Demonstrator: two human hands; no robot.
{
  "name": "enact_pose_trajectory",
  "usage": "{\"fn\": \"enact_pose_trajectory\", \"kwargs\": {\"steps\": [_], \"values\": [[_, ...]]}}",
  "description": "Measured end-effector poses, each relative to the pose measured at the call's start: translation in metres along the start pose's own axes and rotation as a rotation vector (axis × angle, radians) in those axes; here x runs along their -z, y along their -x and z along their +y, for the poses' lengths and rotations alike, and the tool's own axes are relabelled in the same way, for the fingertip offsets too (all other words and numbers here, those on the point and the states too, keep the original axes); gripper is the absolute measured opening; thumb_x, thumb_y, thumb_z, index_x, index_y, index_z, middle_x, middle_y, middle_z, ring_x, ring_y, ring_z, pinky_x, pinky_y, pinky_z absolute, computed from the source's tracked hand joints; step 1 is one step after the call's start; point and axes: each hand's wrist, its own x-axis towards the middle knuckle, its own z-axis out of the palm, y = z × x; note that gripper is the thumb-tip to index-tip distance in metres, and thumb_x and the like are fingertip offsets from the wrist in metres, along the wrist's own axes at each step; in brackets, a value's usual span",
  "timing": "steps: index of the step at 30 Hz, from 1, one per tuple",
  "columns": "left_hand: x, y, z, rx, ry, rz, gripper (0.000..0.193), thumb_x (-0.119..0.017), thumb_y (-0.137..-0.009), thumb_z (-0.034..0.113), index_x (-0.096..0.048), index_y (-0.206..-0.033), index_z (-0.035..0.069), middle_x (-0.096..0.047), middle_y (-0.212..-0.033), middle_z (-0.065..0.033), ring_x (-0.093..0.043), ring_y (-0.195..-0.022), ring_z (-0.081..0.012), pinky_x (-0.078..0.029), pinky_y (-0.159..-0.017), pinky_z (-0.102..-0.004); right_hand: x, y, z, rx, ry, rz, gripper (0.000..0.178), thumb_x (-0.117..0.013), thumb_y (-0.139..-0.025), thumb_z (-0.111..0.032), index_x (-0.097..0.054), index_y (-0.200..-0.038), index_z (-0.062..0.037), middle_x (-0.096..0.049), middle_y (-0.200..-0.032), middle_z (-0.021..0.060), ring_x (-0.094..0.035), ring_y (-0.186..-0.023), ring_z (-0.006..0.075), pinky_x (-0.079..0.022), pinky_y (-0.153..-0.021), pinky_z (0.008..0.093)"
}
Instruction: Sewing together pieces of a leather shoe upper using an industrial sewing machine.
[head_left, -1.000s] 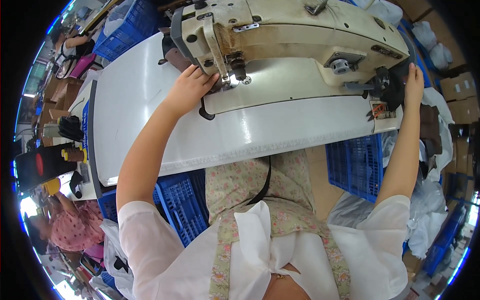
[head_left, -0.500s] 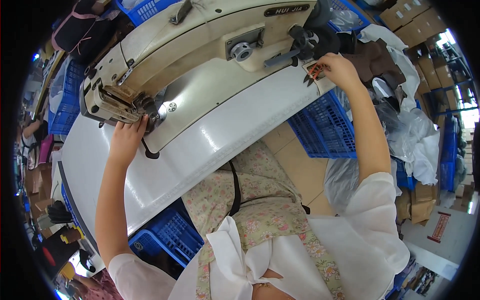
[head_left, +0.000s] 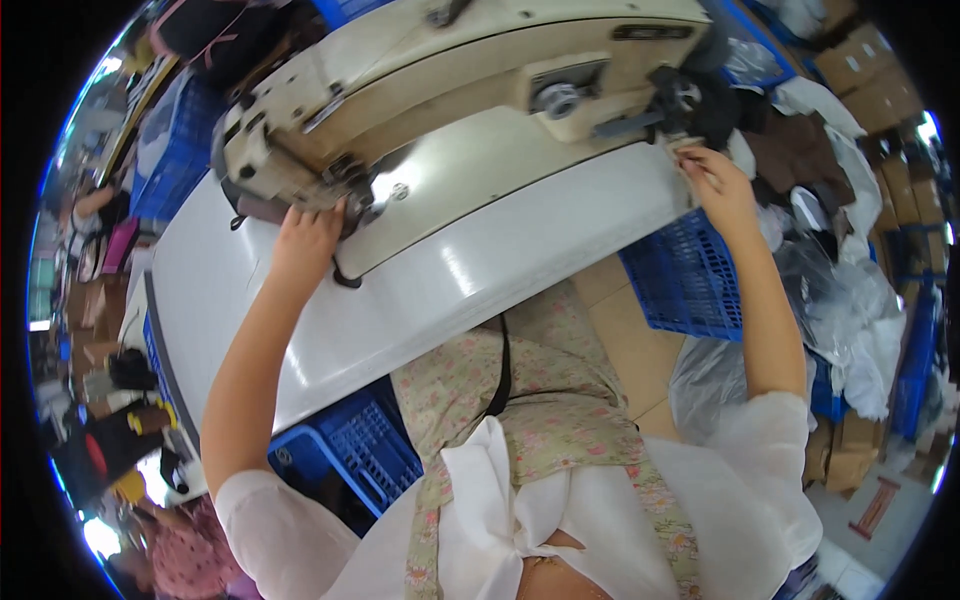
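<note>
A cream-coloured sewing machine (head_left: 440, 110) stands on the white table (head_left: 420, 290). My left hand (head_left: 308, 240) is closed, with its fingertips pressed together beside the presser foot (head_left: 355, 190). A brownish strip (head_left: 262, 208) shows just left of those fingers; whether they grip it is hidden. At the table's right end, by the machine's base, my right hand (head_left: 725, 192) has its fingers bent in a pinch. What lies between them is blurred, and the orange-handled thread snips seen there earlier cannot be made out.
Blue plastic crates stand below the table, one on the right (head_left: 685, 275) and one on the left (head_left: 350, 455). Dark brown pieces (head_left: 800, 150) and clear plastic bags (head_left: 835, 285) are heaped at the right. Cardboard boxes (head_left: 870, 75) are stacked beyond; people are at the far left.
The whole view has shifted, so the machine sits farther right. My right hand has drawn slightly nearer me, and the snips no longer show clearly. My left hand stays by the presser foot.
</note>
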Motion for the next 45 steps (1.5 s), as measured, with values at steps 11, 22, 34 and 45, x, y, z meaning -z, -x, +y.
{"fn": "enact_pose_trajectory", "kwargs": {"steps": [11,22,34,45], "values": [[0.043,-0.009,0.060,0.279,-0.252,-0.328,0.051,-0.045,-0.095,0.023,-0.048,-0.137,-0.006,-0.050,-0.139,-0.0250,-0.047,-0.127,-0.0388,-0.035,-0.104,-0.0488,-0.109,-0.007,-0.177,-0.642,-1.539,-0.512,0.013,-0.056,-0.093,-0.015,-0.055,-0.103,-0.0069,-0.060,-0.089,0.0060,-0.064,-0.084,0.0214,-0.050,-0.070,0.0332],[0.061,-0.007,0.058,0.296,0.142,-0.338,0.058,-0.044,-0.096,0.032,-0.044,-0.141,-0.005,-0.040,-0.148,-0.0242,-0.033,-0.138,-0.0418,-0.023,-0.113,-0.0487,-0.221,-0.037,-0.311,0.293,-0.643,0.077,0.076,-0.063,-0.090,-0.008,-0.021,-0.152,-0.0001,-0.062,-0.091,0.0069,-0.060,-0.069,0.0144,-0.050,-0.064,0.0270],[0.036,-0.002,0.068,0.375,0.096,-0.102,0.051,-0.047,-0.093,0.029,-0.048,-0.132,-0.003,-0.049,-0.135,-0.0203,-0.041,-0.129,-0.0369,-0.031,-0.107,-0.0462,-0.250,-0.069,-0.344,0.274,-0.700,0.305,0.090,-0.073,-0.084,-0.009,-0.013,-0.148,0.0063,-0.063,-0.101,0.0098,-0.055,-0.065,0.0086,-0.047,-0.058,0.0223],[0.034,0.001,0.067,0.526,0.114,-0.187,0.053,-0.040,-0.097,0.024,-0.042,-0.142,-0.004,-0.040,-0.149,-0.0248,-0.031,-0.142,-0.0402,-0.008,-0.119,-0.0533,-0.212,-0.055,-0.282,0.547,-0.441,0.135,0.039,-0.074,-0.082,-0.004,-0.062,-0.119,-0.0066,-0.064,-0.076,-0.0015,-0.042,-0.055,0.0029,-0.036,-0.051,0.0186]]}}
